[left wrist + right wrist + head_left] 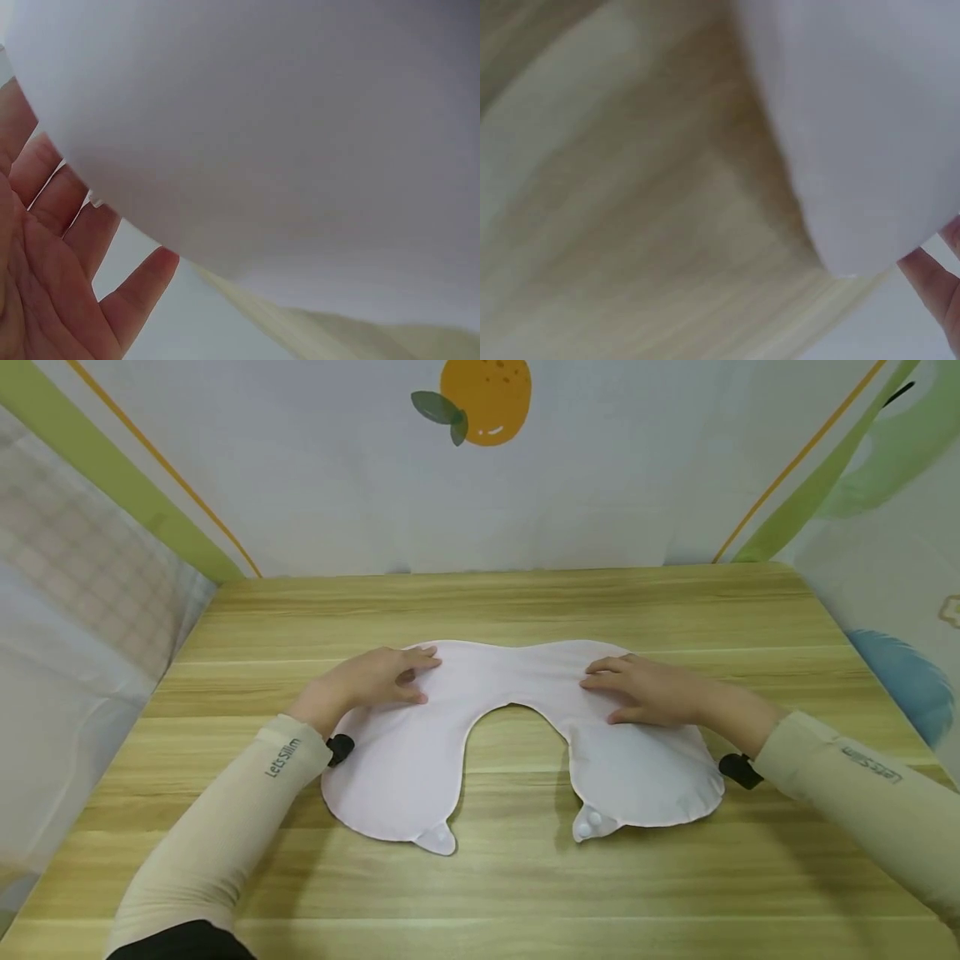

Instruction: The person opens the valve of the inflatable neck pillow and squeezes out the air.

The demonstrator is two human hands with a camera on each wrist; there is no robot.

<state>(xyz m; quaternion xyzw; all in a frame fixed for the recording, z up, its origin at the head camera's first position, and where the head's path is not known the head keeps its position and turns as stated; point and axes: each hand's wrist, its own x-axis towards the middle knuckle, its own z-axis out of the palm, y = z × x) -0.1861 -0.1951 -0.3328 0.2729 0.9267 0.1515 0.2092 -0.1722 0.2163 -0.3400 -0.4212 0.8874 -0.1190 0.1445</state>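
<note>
A pale pinkish-white U-shaped neck pillow [517, 670] lies on the wooden table with its opening toward me. Its left end carries a small tab [441, 838], and the tab [587, 827] on the right end shows two round snaps. My left hand [382, 677] rests on the upper left of the curve, fingers spread and slightly bent. On the upper right lies my right hand [648, 689], its fingers pointing inward across the fabric. In the left wrist view, the pillow [247, 135] hides the left fingertips. Only part of the right fingers [930, 281] shows beside the pillow in the right wrist view.
The wood-grain table [517, 893] ends at a white curtain [337, 485] printed with an orange fruit. More printed cloth hangs at both sides. Each wrist wears a small black camera, the left one [341, 749] overlapping the pillow's outer edge.
</note>
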